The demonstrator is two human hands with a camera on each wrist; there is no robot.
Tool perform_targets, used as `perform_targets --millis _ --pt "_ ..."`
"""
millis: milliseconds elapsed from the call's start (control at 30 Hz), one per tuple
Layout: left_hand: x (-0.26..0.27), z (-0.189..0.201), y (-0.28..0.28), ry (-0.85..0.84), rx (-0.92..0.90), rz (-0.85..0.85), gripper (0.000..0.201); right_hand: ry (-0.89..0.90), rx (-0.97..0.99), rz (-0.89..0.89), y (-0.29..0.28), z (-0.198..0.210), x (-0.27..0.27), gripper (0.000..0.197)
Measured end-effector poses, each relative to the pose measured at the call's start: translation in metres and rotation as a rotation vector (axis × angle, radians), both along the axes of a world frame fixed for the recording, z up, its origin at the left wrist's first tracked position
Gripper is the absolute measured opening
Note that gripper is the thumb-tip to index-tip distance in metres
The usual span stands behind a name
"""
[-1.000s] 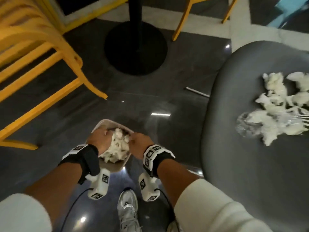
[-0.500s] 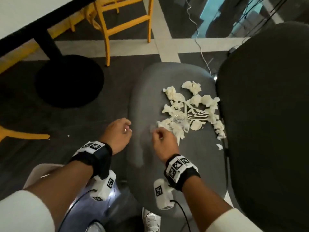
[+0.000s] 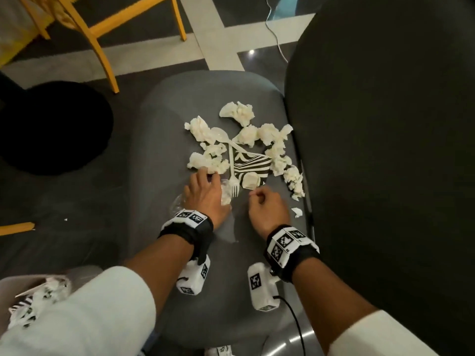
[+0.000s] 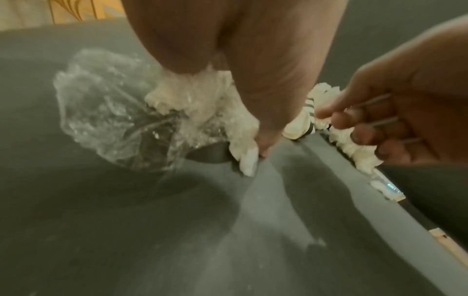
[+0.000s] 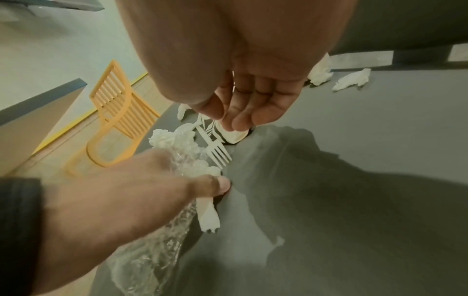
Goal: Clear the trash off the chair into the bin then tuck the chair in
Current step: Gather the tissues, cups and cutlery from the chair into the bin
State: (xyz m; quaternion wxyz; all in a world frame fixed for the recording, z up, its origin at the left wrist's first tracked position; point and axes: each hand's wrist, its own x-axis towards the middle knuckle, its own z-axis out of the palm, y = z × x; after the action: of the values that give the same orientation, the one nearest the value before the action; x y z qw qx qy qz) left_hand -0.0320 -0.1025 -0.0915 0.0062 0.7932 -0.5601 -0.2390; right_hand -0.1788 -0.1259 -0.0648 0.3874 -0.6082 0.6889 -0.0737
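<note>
Grey chair seat (image 3: 159, 140) holds tissues (image 3: 205, 160), a fork (image 3: 232, 173) and a striped wrapper (image 3: 253, 163); your left hand (image 3: 204, 194) presses flat on clear plastic (image 4: 101, 112), your right hand (image 3: 267, 209) hangs loosely curled and empty, so sweep both inward, then lift to the bin (image 3: 30, 281).

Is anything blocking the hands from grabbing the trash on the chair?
No, nothing visible. The left hand touches the clear plastic wrap and crumpled tissues on the chair seat; the right hand is right beside the fork and striped paper.
</note>
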Motion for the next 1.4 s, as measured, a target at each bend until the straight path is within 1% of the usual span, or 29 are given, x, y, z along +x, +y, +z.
perform_targets --millis 67,100,167,233,300,367,400,467,567,667,733,833,900,1000,1067,1133,1200,1267,1300,1367,1400 --pt "-0.002 -0.004 0.003 0.037 -0.061 -0.031 0.051 0.021 -0.064 0.057 -0.008 0.000 -0.003 0.018" --pt "0.000 -0.006 0.005 0.068 -0.082 -0.047 0.046 0.046 -0.105 0.094 -0.013 -0.001 -0.004 0.019" --pt "0.007 -0.008 0.011 0.154 -0.149 -0.057 0.044 0.105 -0.161 0.157 -0.023 -0.003 -0.004 0.028" --pt "0.015 -0.009 0.016 0.250 -0.240 -0.027 0.038 0.189 -0.196 0.239 -0.035 -0.005 -0.003 0.042" --pt "0.020 -0.002 0.019 0.316 -0.254 0.010 0.024 0.274 -0.209 0.323 -0.045 -0.008 0.000 0.061" --pt "0.023 0.008 0.021 0.379 -0.258 0.050 0.008 0.336 -0.194 0.372 -0.054 -0.011 0.004 0.084" --pt "0.025 0.012 0.021 0.401 -0.270 0.068 0.008 0.361 -0.179 0.383 -0.058 -0.012 0.007 0.093" --pt "0.031 0.018 0.021 0.436 -0.304 0.111 0.013 0.386 -0.135 0.396 -0.066 -0.014 0.011 0.101" --pt "0.040 0.028 0.021 0.478 -0.350 0.189 0.016 0.388 -0.087 0.405 -0.073 -0.009 0.016 0.097" --pt "0.049 0.040 0.020 0.488 -0.300 0.351 0.016 0.383 -0.106 0.376 -0.069 0.001 0.020 0.097" --pt "0.052 0.046 0.022 0.520 -0.303 0.422 0.012 0.371 -0.115 0.345 -0.060 0.009 0.022 0.099" --pt "0.058 0.059 0.030 0.584 -0.353 0.474 0.021 0.345 -0.127 0.255 -0.042 0.027 0.025 0.100" --pt "0.064 0.070 0.040 0.611 -0.395 0.471 0.020 0.277 -0.158 0.192 -0.029 0.044 0.034 0.101" --pt "0.087 0.089 0.062 0.573 -0.436 0.438 0.018 0.113 -0.247 0.196 0.000 0.066 0.072 0.088" --pt "0.113 0.097 0.081 0.567 -0.464 0.472 0.021 0.035 -0.285 0.299 0.024 0.071 0.110 0.085" --pt "0.145 0.094 0.109 0.565 -0.476 0.556 0.028 -0.011 -0.258 0.447 0.057 0.071 0.157 0.085" --pt "0.179 0.083 0.145 0.537 -0.431 0.688 0.032 -0.098 -0.203 0.590 0.094 0.059 0.208 0.080" --pt "0.216 0.065 0.194 0.513 -0.384 0.829 0.034 -0.102 -0.114 0.727 0.138 0.039 0.258 0.078" --pt "0.225 0.060 0.213 0.490 -0.346 0.868 0.034 -0.092 -0.064 0.757 0.154 0.030 0.272 0.081" --pt "0.256 0.036 0.272 0.451 -0.288 0.914 0.031 -0.080 0.040 0.807 0.200 0.000 0.306 0.085" --pt "0.271 0.016 0.302 0.437 -0.265 0.921 0.027 -0.086 0.091 0.829 0.222 -0.016 0.319 0.084"
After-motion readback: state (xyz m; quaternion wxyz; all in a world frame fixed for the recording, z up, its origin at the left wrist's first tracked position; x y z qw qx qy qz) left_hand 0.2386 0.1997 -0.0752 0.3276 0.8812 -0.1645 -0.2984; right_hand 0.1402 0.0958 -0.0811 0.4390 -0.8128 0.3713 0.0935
